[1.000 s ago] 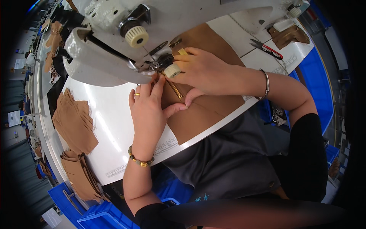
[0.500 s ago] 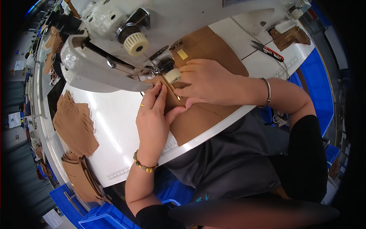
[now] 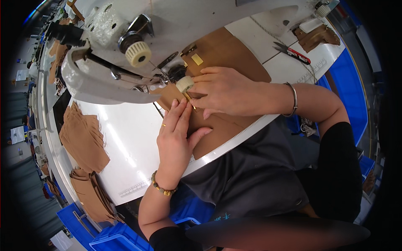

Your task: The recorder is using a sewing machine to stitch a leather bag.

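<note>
Fabric (image 3: 224, 125) lies under the machine (image 3: 176, 25); I judge it light, pliable, best pressed flat beside the zip (image 3: 187, 96). My left hand (image 3: 175, 131) and right hand (image 3: 230, 92) rest on it, fingers spread, pinching nothing visible.

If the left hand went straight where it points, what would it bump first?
Probably the sewing machine, near its cream knob, just ahead of the left hand; how high the knob sits is unclear.

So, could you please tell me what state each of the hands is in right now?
Left hand: open, resting on the brown fabric.
Right hand: open, resting on the same fabric beside the gold zipper.
</note>
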The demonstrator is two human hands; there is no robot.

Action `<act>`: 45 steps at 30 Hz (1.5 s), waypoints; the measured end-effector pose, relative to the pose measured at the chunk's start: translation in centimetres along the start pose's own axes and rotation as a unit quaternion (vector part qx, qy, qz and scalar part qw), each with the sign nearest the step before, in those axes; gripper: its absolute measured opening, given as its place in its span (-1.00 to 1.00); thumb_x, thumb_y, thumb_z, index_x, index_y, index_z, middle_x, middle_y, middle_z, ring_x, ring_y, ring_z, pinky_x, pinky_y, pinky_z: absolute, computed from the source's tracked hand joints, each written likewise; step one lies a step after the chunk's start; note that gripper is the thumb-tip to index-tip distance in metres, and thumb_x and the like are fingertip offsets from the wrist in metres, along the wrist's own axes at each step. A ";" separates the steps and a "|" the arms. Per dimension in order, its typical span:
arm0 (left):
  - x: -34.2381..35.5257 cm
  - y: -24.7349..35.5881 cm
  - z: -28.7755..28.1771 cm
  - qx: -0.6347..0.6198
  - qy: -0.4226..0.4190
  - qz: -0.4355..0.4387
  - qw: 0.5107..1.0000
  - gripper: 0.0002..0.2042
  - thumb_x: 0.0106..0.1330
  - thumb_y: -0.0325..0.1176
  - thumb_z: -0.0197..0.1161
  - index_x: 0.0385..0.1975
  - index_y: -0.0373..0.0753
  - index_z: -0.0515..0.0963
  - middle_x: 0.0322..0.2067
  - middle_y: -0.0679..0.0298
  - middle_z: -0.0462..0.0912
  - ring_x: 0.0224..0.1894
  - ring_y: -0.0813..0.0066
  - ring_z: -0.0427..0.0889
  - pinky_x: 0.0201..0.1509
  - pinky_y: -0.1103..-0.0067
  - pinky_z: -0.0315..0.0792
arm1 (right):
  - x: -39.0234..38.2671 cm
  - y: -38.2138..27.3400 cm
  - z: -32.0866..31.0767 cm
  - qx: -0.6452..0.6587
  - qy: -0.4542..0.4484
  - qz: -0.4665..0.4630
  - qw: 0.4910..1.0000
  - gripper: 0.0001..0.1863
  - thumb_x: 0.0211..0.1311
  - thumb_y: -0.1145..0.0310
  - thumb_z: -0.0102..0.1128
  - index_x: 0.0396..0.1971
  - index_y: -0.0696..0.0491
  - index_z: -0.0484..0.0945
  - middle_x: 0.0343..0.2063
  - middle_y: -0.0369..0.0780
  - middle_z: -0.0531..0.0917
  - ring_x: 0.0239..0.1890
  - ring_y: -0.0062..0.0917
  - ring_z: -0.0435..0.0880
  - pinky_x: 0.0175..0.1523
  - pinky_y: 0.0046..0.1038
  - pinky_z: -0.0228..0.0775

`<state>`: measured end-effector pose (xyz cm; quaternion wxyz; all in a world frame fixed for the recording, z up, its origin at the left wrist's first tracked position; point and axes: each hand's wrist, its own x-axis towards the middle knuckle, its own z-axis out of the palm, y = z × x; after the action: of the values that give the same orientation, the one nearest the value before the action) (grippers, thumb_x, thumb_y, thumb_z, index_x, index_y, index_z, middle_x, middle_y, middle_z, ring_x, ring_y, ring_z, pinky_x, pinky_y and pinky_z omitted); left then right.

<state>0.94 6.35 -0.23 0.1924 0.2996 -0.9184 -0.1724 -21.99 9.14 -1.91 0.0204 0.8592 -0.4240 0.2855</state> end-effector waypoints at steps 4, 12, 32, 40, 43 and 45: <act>0.2 0.0 -0.4 0.027 -0.010 0.021 0.999 -0.32 0.01 -0.10 0.58 0.13 -0.37 0.62 0.16 0.07 0.64 0.27 0.03 0.59 0.31 0.25 0.50 | 0.1 -0.2 -0.4 0.024 0.003 0.012 1.000 -0.72 -0.01 0.16 0.45 -0.39 0.04 0.70 -0.31 -0.28 0.62 -0.18 -0.41 0.65 -0.01 -0.34 0.51; 1.4 -0.8 -0.9 0.051 -0.016 0.034 0.998 -0.34 -0.02 -0.08 0.56 0.07 -0.38 0.65 0.13 0.09 0.66 0.23 0.07 0.61 0.27 0.31 0.53 | 0.7 0.4 -0.6 0.054 -0.086 0.069 0.992 -0.62 0.15 0.07 0.39 -0.14 0.01 0.72 -0.11 -0.16 0.70 0.08 -0.22 0.65 0.37 -0.18 0.40; 2.4 -2.3 -0.5 0.099 0.036 0.040 0.994 -0.46 0.08 -0.09 0.51 0.00 -0.32 0.71 -0.04 0.21 0.71 0.14 0.17 0.68 0.10 0.40 0.59 | 0.8 1.1 0.7 -0.057 -0.011 0.041 0.997 -0.70 0.17 0.12 0.39 -0.19 -0.02 0.72 -0.08 -0.27 0.72 0.12 -0.42 0.65 0.36 -0.26 0.35; 2.8 -3.0 -0.6 0.111 0.040 0.053 0.992 -0.43 0.13 0.00 0.44 0.05 -0.30 0.68 0.07 0.19 0.69 0.20 0.22 0.65 0.25 0.36 0.51 | 1.1 1.4 0.5 -0.033 -0.031 0.052 0.998 -0.71 0.13 0.12 0.40 -0.23 -0.03 0.70 -0.08 -0.26 0.70 0.11 -0.42 0.63 0.36 -0.23 0.37; 2.8 -3.0 -0.6 0.111 0.044 0.052 0.992 -0.43 0.12 -0.01 0.45 0.04 -0.29 0.69 0.06 0.19 0.70 0.21 0.20 0.64 0.24 0.36 0.51 | 1.0 1.4 0.5 -0.042 -0.016 0.038 0.998 -0.71 0.14 0.12 0.40 -0.22 -0.03 0.69 -0.09 -0.27 0.70 0.11 -0.42 0.63 0.37 -0.22 0.37; 2.8 -3.0 -0.6 0.112 0.050 0.053 0.991 -0.45 0.11 -0.03 0.48 0.03 -0.28 0.70 0.04 0.20 0.71 0.20 0.18 0.64 0.22 0.37 0.53 | 1.0 1.5 0.7 -0.042 -0.019 0.043 0.998 -0.68 0.14 0.12 0.40 -0.18 -0.02 0.70 -0.09 -0.28 0.70 0.11 -0.42 0.63 0.38 -0.21 0.36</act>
<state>0.55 2.21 -0.32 0.2121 0.2787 -0.9357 -0.0427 -22.34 7.26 -2.26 0.0365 0.8440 -0.4723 0.2515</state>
